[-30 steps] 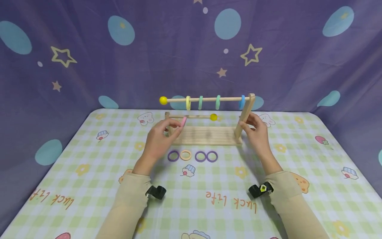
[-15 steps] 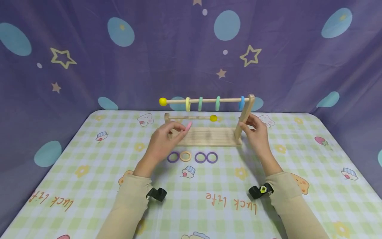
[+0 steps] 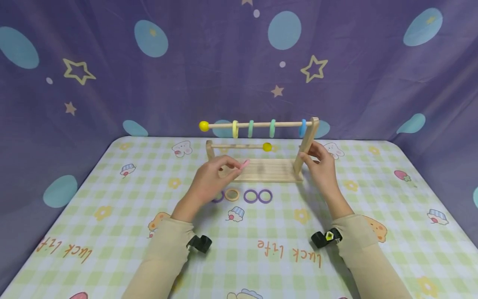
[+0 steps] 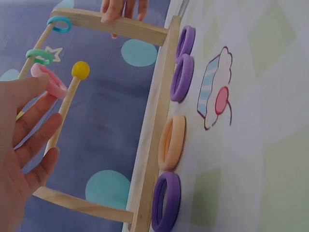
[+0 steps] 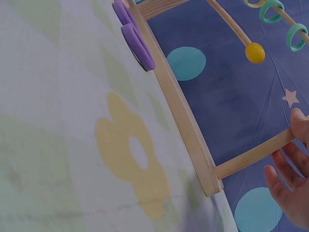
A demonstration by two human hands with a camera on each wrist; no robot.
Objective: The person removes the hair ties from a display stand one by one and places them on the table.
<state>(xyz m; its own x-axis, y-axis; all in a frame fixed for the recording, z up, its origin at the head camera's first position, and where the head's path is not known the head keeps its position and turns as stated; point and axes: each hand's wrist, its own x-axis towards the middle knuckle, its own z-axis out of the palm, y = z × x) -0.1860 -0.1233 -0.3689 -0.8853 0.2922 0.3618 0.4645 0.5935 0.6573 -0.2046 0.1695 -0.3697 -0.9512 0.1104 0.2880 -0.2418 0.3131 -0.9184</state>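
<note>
My left hand [image 3: 213, 178] pinches a pink ring [image 4: 49, 81] between thumb and fingertips, held in front of the wooden rack's base [image 3: 267, 169]. With my right hand [image 3: 321, 164] I grip the tall right post [image 3: 307, 143] of the rack. From that post a long rod [image 3: 287, 124] runs left to a yellow ball end [image 3: 203, 126]. A yellow ring [image 3: 235, 129], two green rings and a blue ring [image 3: 303, 128] hang on it. The lower rod [image 3: 239, 146] comes from the short left post [image 3: 210, 149], ends in a yellow ball [image 3: 267, 147] and carries no ring.
Before the rack, flat on the checked tablecloth [image 3: 284, 232], lie an orange ring [image 3: 232, 195] and several purple rings, two of them side by side [image 3: 265, 196]. My left hand partly covers the leftmost purple one [image 3: 218, 200]. A purple curtain [image 3: 186, 83] hangs behind.
My left hand has moved right and slightly down with the pink ring, away from the short left post. The ring has tilted flatter. My right hand stays on the tall post.
</note>
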